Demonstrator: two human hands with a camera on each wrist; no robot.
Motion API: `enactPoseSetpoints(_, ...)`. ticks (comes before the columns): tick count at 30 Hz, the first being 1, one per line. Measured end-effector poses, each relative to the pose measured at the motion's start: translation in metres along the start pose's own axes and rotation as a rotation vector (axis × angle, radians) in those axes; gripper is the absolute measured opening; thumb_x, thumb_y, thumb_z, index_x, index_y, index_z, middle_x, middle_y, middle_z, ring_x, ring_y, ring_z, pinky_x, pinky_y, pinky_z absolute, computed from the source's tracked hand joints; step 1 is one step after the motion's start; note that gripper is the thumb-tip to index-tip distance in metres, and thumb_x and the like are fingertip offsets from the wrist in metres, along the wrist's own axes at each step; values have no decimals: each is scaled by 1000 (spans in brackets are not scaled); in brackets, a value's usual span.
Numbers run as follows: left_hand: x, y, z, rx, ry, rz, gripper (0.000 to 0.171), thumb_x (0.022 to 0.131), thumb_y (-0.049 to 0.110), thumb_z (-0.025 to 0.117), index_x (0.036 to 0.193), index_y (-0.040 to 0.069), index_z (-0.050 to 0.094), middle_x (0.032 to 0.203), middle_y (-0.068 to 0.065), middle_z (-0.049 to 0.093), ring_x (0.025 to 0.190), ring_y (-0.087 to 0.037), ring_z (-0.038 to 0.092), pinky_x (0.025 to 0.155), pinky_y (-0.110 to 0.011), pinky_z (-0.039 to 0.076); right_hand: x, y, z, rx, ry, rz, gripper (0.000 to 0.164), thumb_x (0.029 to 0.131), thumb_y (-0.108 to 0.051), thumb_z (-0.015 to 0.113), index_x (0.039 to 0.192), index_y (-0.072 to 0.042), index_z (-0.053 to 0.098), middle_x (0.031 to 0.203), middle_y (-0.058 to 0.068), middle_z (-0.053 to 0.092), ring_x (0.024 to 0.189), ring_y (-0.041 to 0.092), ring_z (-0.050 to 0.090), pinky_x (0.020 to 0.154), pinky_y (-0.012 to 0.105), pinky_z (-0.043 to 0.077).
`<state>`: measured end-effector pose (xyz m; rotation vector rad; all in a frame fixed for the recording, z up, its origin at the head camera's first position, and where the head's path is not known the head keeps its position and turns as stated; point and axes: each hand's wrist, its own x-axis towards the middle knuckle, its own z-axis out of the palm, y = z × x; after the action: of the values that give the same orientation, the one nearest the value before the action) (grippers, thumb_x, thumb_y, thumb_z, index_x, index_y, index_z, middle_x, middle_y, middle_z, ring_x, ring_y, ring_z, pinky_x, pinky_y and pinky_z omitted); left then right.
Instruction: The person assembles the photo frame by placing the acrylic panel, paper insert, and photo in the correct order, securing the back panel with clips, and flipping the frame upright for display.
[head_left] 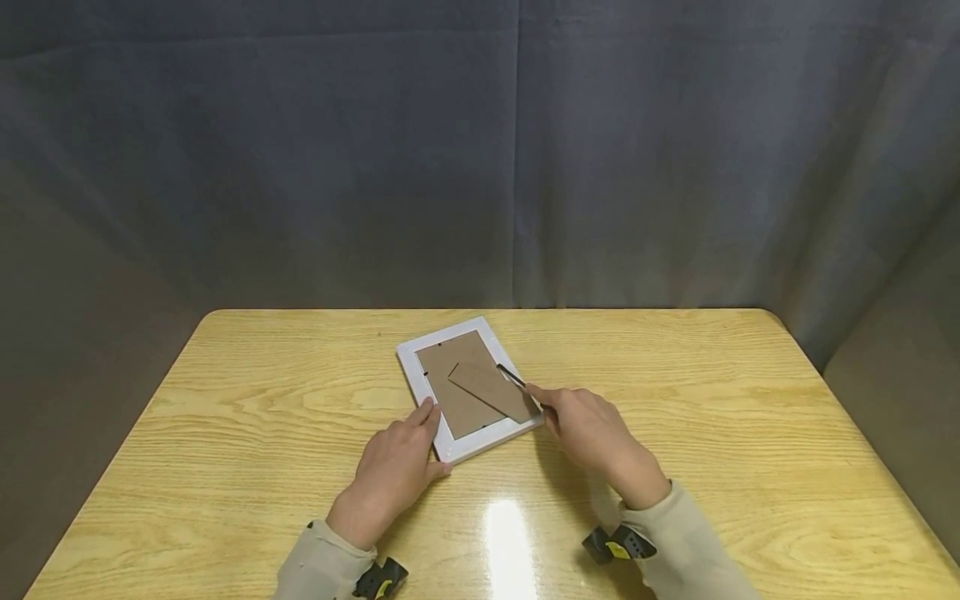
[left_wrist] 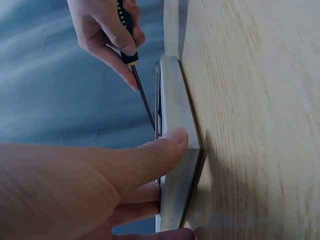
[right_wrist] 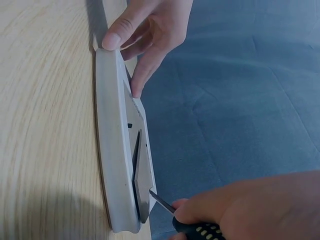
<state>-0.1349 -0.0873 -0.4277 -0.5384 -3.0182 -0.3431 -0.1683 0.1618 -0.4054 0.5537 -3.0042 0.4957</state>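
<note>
A white picture frame [head_left: 487, 437] lies back side up on the table, its brown backing board [head_left: 459, 402] showing. A brown stand leg [head_left: 491, 389] slants across the board. My left hand [head_left: 397, 462] grips the frame's near left corner, thumb on the outer edge and fingers over the back. My right hand [head_left: 592, 429] holds a screwdriver [left_wrist: 130, 58] by its black, yellow-dotted handle, forefinger stretched along it. The dark shaft points at the board's right edge, beside the stand leg; whether its tip touches a tab there I cannot tell.
Small black tabs [head_left: 426, 373] stick out along the board's edges. Under everything is a light wood-grain table [head_left: 262, 400] with rounded far corners. A dark grey curtain [head_left: 360, 167] hangs behind it. Black straps with yellow marks sit at both wrists.
</note>
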Motion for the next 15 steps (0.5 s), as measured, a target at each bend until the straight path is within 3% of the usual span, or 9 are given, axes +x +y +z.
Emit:
enactPoseSetpoints(5, -1, 0, 0, -6, -3, -5, 75, 73, 37, 74, 132, -3, 53, 142, -17, 47, 98, -34, 62, 74, -43, 52, -1, -1, 2, 4, 3, 1, 42, 88, -6, 52, 126, -17, 64, 60, 1, 49, 51, 14, 35, 44, 29, 29)
enactPoseSetpoints(11, -2, -3, 1, 2, -13, -8, 75, 74, 37, 74, 133, -3, 52, 142, -16, 46, 98, -34, 62, 75, -43, 52, -1, -2, 6, -9, 26, -24, 41, 88, -7, 53, 125, -17, 65, 75, 8, 66, 53, 14, 40, 43, 30, 33)
enactPoseSetpoints(15, -3, -5, 3, 2, -20, -8, 75, 75, 38, 74, 134, -2, 52, 143, -17, 45, 99, -35, 61, 77, -43, 52, -2, -6, 9, -15, 37, -24, 40, 87, -7, 56, 124, -17, 65, 81, 9, 69, 53, 14, 41, 43, 30, 35)
